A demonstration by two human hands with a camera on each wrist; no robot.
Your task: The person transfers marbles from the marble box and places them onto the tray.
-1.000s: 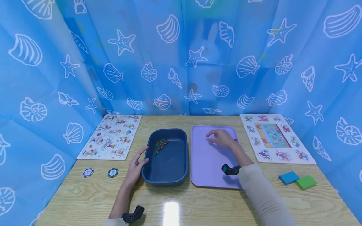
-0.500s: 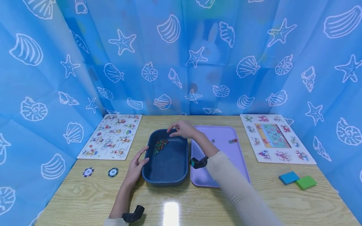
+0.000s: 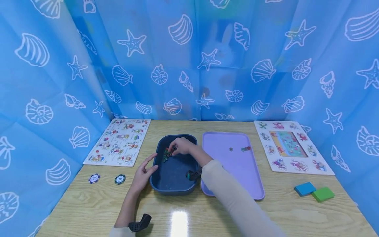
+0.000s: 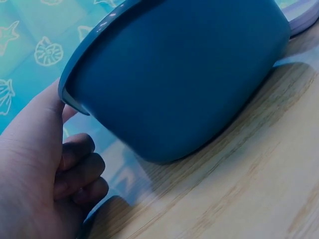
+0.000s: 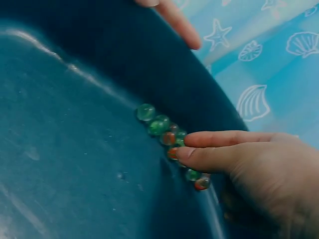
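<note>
A dark blue plastic basin [image 3: 174, 191] stands on the table, with several green and orange glass marbles [image 5: 158, 125] along its inner left side. My left hand [image 3: 143, 174] grips the basin's left rim; in the left wrist view the lower fingers curl beneath the rim. My right hand [image 3: 183, 145] reaches down into the basin. Its thumb and index finger come close together at the marbles, their tips overlapping some of them in the right wrist view; I cannot tell whether a marble is pinched between them. The other right fingers are mostly hidden.
Right of the basin lies a purple tray [image 3: 228, 164] with several marbles [image 3: 243, 149] near its upper right. Picture puzzle boards [image 3: 116, 141] [image 3: 293, 146] lie at both sides. Two poker chips [image 3: 119, 179] are at left, blue and green blocks [image 3: 322, 194] at right.
My right hand has moved left from over the purple tray, across the basin's far right rim, and down to the marbles inside. My left hand stays on the rim.
</note>
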